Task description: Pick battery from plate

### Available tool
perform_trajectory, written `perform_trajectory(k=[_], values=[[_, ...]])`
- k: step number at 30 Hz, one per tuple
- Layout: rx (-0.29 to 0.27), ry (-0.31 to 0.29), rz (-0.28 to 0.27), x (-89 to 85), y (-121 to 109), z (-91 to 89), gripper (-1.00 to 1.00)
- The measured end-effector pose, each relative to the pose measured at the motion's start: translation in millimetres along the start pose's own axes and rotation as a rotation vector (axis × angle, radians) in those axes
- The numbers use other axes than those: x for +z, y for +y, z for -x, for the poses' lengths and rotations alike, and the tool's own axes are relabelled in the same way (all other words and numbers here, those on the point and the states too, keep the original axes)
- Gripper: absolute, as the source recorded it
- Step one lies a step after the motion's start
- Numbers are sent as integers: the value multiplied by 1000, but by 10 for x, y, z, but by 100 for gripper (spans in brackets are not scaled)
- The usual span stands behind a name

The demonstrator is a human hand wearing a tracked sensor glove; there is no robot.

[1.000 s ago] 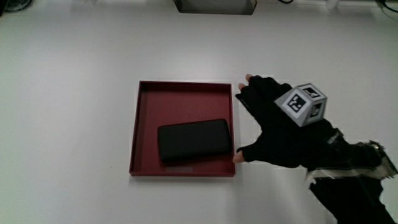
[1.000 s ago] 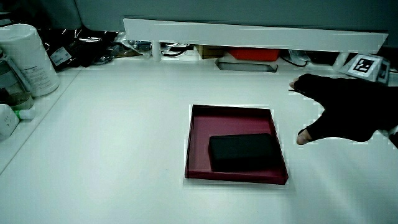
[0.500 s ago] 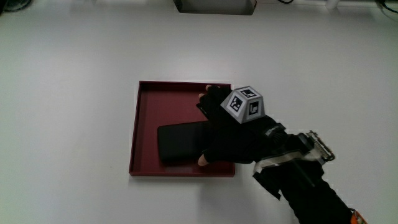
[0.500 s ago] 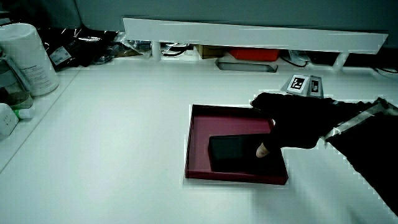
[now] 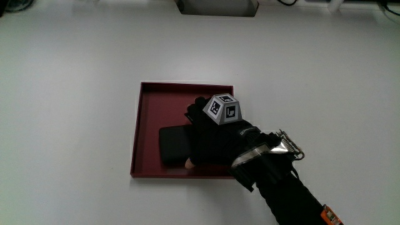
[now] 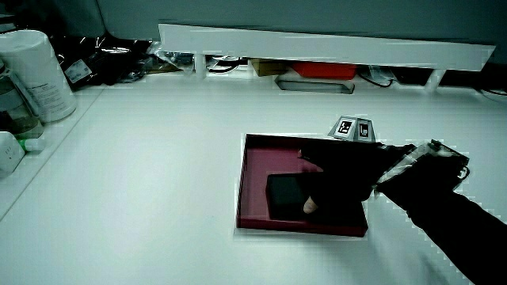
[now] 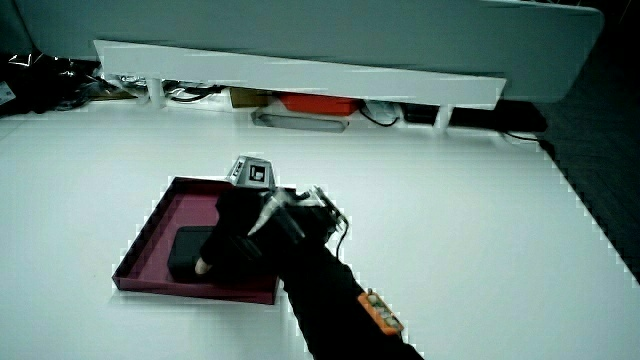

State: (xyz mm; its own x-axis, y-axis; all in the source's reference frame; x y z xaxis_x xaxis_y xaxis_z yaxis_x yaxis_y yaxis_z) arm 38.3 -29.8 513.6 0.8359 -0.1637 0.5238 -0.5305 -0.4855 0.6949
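Observation:
A black slab-shaped battery (image 5: 172, 144) lies flat in a dark red square plate (image 5: 156, 109) with a low rim. The gloved hand (image 5: 209, 134), with its patterned cube (image 5: 223, 108) on top, hovers low over the battery and hides most of it. Its fingers are spread and reach past the battery's edge farther from the person, while the thumb tip (image 5: 189, 164) sits by the battery's nearer edge. Both side views show the hand (image 6: 337, 170) (image 7: 240, 235) low over the battery (image 6: 281, 191) (image 7: 188, 252), which rests on the plate (image 6: 265, 158) (image 7: 175, 215).
A low white partition (image 6: 317, 43) runs along the table, with a red object (image 6: 321, 70) and cables under it. A white canister (image 6: 32, 75) stands at the table's edge. A grey box (image 5: 217, 6) sits farther from the person than the plate.
The hand has come from beside the plate to over it and now covers most of the battery. Battery and plate have not moved.

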Motion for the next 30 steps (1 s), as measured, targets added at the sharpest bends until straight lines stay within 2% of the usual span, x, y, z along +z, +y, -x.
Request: perform_trajectory(k=[6, 11, 12, 15, 20, 24, 27, 30], values=[[-16, 15, 34, -92, 112, -29, 0], [-34, -1, 40, -187, 191, -44, 0], [-26, -1, 44, -180, 180, -24, 4], [-52, -17, 44, -221, 218, -41, 15], [-26, -25, 54, -253, 207, -1, 33], [-29, -55, 19, -272, 209, -4, 48], [-5, -45, -33, -244, 167, 21, 59], [21, -65, -74, -237, 130, 64, 70]])
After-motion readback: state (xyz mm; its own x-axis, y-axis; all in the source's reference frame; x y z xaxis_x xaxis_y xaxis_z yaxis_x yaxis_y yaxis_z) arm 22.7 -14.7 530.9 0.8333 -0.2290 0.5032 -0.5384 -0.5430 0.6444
